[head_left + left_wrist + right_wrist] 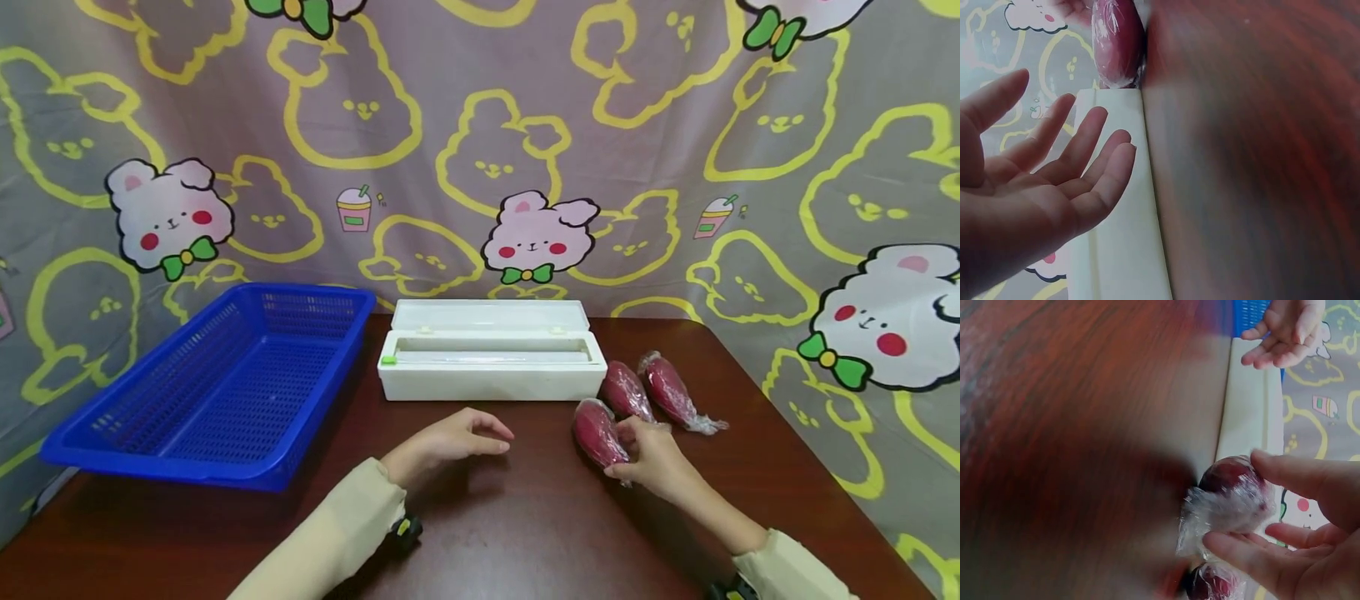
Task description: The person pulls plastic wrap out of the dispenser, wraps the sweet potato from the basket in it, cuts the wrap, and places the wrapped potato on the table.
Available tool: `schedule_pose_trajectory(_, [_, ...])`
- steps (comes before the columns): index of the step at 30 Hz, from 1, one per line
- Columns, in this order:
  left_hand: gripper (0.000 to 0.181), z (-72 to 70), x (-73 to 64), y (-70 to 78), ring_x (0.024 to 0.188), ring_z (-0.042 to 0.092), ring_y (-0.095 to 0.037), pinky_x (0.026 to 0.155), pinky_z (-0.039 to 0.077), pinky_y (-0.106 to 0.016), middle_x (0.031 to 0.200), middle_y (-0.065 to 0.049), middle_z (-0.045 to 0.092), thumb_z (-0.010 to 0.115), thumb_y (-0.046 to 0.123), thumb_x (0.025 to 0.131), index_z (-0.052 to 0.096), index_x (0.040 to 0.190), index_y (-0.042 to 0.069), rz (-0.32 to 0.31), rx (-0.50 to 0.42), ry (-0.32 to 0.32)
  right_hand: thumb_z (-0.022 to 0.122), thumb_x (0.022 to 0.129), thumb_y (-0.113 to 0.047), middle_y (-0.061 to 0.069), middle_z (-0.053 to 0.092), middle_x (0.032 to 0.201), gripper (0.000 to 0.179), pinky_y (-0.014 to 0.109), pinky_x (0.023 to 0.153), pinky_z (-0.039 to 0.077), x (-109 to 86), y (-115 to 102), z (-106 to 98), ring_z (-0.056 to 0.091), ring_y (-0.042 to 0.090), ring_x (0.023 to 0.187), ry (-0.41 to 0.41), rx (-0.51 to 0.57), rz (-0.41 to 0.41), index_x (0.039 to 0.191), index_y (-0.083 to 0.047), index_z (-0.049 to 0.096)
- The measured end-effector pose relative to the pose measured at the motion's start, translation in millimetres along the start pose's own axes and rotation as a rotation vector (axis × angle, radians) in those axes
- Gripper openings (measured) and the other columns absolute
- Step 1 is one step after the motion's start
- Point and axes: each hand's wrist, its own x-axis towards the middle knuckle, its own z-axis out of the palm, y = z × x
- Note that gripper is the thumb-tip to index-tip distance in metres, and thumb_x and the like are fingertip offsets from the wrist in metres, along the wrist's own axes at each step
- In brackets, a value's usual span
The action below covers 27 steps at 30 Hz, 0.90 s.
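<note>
My right hand [654,458] is at the near end of a dark-red oblong bundle [596,433] in clear film, on the table in front of the dispenser's right end. The right wrist view shows my thumb [1291,475] against one side of this wrapped bundle [1230,481] and my fingers by its crumpled film end. Two similar wrapped bundles lie just behind: one [627,390] in the middle, another [670,387] farthest right. My left hand [453,442] hovers over the table, fingers loosely bent and holding nothing, in front of the white cling film dispenser [487,383].
The dispenser's lid [491,315] stands raised, with a film roll [491,357] inside and a green slider [388,361] at its left end. A blue plastic basket [247,400] stands on the left of the brown table [510,533]. A patterned cloth [652,250] hangs behind.
</note>
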Motion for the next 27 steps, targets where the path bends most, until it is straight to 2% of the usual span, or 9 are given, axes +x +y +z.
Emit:
schedule_pose_trajectory(4, [0.027, 0.4, -0.2, -1.0, 0.075, 0.045, -0.010, 0.067, 0.037, -0.024, 0.086, 0.000, 0.060, 0.062, 0.013, 0.083, 0.062, 0.102, -0.006, -0.010, 0.015, -0.005, 0.083, 0.059, -0.017, 0.015, 0.058, 0.088, 0.070, 0.040, 0.068, 0.049, 2.5, 0.3, 1.4, 0.057, 0.026, 0.078, -0.061, -0.006, 0.010, 0.111, 0.012, 0.046])
schedule_pose_trajectory(8, [0.026, 0.2, -0.5, -2.2, 0.075, 0.046, -0.011, 0.067, 0.038, -0.025, 0.088, 0.000, 0.060, 0.062, 0.014, 0.083, 0.062, 0.103, -0.005, -0.025, 0.016, -0.019, 0.083, 0.060, -0.022, 0.019, 0.059, 0.091, 0.071, 0.040, 0.068, 0.049, 4.7, -0.4, 0.3, 0.056, 0.026, 0.078, -0.085, -0.040, -0.010, 0.110, 0.014, 0.048])
schedule_pose_trajectory(13, [0.026, -1.8, 0.2, -5.2, 0.081, 0.049, -0.011, 0.074, 0.040, -0.026, 0.091, -0.003, 0.062, 0.061, 0.012, 0.084, 0.062, 0.101, -0.007, 0.024, 0.048, -0.010, 0.079, 0.064, -0.029, 0.020, 0.060, 0.094, 0.070, 0.043, 0.071, 0.048, 5.8, -3.7, -4.6, 0.056, 0.028, 0.081, -0.102, -0.090, -0.026, 0.111, 0.014, 0.050])
schedule_pose_trajectory(16, [0.022, -1.7, 0.0, -4.5, 0.088, 0.053, -0.014, 0.079, 0.041, -0.028, 0.093, -0.005, 0.063, 0.059, 0.012, 0.085, 0.063, 0.099, -0.004, 0.096, 0.258, 0.049, 0.075, 0.068, -0.036, 0.022, 0.058, 0.102, 0.069, 0.050, 0.077, 0.045, 6.0, -7.0, -8.3, 0.055, 0.035, 0.092, -0.106, -0.156, -0.005, 0.113, 0.010, 0.052])
schedule_pose_trajectory(18, [0.020, 0.5, -1.6, -1.3, 0.092, 0.054, -0.018, 0.081, 0.042, -0.030, 0.095, -0.006, 0.063, 0.058, 0.013, 0.086, 0.064, 0.099, -0.002, 0.128, 0.456, 0.100, 0.073, 0.070, -0.039, 0.023, 0.057, 0.107, 0.067, 0.053, 0.077, 0.043, 6.8, -9.0, -9.8, 0.054, 0.038, 0.097, -0.094, -0.203, -0.007, 0.113, 0.007, 0.053])
schedule_pose_trajectory(20, [0.021, 3.8, -4.1, 2.1, 0.094, 0.056, -0.020, 0.080, 0.044, -0.032, 0.096, -0.006, 0.062, 0.056, 0.018, 0.088, 0.064, 0.100, 0.002, 0.160, 0.693, 0.159, 0.071, 0.071, -0.041, 0.024, 0.056, 0.108, 0.064, 0.055, 0.077, 0.042, 7.4, -11.8, -10.3, 0.052, 0.039, 0.099, -0.072, -0.232, -0.020, 0.113, 0.005, 0.055])
schedule_pose_trajectory(24, [0.037, 8.5, -12.8, 12.5, 0.096, 0.055, -0.022, 0.078, 0.042, -0.040, 0.102, -0.006, 0.060, 0.051, 0.038, 0.089, 0.062, 0.107, 0.006, 0.130, 1.010, 0.249, 0.067, 0.076, -0.041, 0.023, 0.054, 0.108, 0.059, 0.059, 0.077, 0.040, 10.7, -20.1, -7.3, 0.050, 0.038, 0.101, -0.042, -0.240, -0.087, 0.115, 0.002, 0.055])
schedule_pose_trajectory(27, [0.054, 8.5, -18.9, 20.6, 0.107, 0.049, -0.028, 0.085, 0.036, -0.051, 0.115, -0.007, 0.056, 0.045, 0.053, 0.087, 0.058, 0.117, 0.010, 0.059, 1.112, 0.290, 0.063, 0.079, -0.043, 0.022, 0.052, 0.114, 0.058, 0.065, 0.081, 0.033, 13.7, -27.9, -1.1, 0.046, 0.037, 0.107, -0.056, -0.234, -0.124, 0.120, -0.003, 0.053])
